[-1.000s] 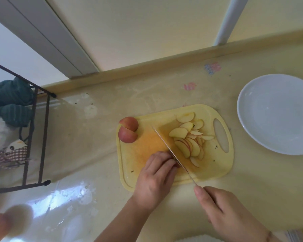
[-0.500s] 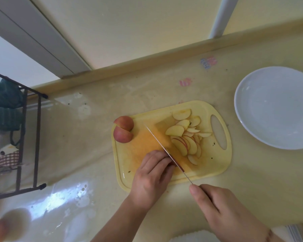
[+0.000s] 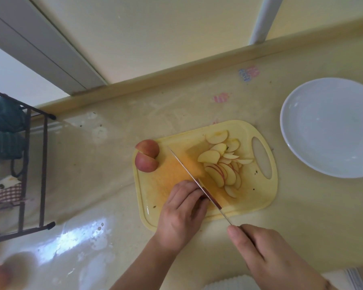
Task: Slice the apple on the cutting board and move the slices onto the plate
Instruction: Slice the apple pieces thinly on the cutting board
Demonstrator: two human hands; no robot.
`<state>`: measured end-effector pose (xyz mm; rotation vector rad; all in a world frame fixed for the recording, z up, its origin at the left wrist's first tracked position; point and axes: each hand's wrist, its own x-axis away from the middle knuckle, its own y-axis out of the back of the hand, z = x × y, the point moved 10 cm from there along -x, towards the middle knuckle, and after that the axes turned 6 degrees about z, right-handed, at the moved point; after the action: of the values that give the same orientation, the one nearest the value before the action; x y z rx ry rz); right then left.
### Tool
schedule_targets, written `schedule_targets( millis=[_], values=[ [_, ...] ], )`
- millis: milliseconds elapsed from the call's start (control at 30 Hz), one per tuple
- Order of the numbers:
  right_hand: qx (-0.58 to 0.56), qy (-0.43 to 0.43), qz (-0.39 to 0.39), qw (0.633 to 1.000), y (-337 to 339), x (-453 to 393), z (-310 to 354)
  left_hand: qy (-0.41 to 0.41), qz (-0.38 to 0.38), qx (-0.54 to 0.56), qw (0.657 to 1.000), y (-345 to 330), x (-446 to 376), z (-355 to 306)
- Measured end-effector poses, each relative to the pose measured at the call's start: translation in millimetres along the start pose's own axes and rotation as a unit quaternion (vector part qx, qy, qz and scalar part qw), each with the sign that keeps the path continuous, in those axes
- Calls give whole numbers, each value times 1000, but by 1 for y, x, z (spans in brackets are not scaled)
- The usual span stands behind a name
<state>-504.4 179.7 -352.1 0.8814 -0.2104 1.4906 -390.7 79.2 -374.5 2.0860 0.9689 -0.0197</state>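
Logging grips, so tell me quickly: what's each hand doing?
Left hand: fingers curled over a mostly hidden red-skinned apple piece.
Right hand: grips the thin steel knife.

On the desk (image 3: 113, 164) are one cutting board (image 3: 268, 197), one plate (image 3: 298, 147), one knife (image 3: 189, 174), two apple quarters (image 3: 147, 155) and over a dozen slices (image 3: 222, 164), with two hands.

Soft, even daylight gives the scene a warm yellowish cast, with only faint shadows under the hands. A white patch of glare (image 3: 71, 237) lies on the glossy table cover (image 3: 113, 143) at lower left of the frame. The wide-angle lens bends straight lines near the edges, and the blob (image 3: 0, 273) in the bottom-left corner is blurred.
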Motion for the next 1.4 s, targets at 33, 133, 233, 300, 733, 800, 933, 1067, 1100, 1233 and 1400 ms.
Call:
schedule_targets(
  millis=[33,133,233,300,733,800,933,1067,1100,1233,1400],
  values=[
    [0,-5,0,1000,0,1,0,1,0,2,1000,0,0,0],
    [1,-22,10,1000,0,1,0,6,0,2,1000,0,0,1],
    [5,-16,13,1000,-1,1,2,5,0,-1,1000,-1,0,1],
    [5,-18,10,1000,-2,0,2,5,0,-1,1000,0,-1,0],
    [21,-15,13,1000,-6,-13,1,9,-3,7,1000,1,-3,0],
    [23,-13,12,1000,-6,-17,0,8,-7,5,1000,2,-3,1],
    [12,-17,9,1000,-9,-16,-7,11,-6,3,1000,1,-2,1],
    [18,22,-9,1000,-13,-36,4,15,-3,1,1000,1,-3,3],
    [23,29,-14,999,-10,-42,8,16,-1,-1,1000,2,-3,3],
    [20,9,-16,1000,13,-54,6,12,-1,-8,1000,3,-1,2],
    [10,-6,7,1000,9,-36,5,15,-20,2,1000,5,0,1]
  ],
)
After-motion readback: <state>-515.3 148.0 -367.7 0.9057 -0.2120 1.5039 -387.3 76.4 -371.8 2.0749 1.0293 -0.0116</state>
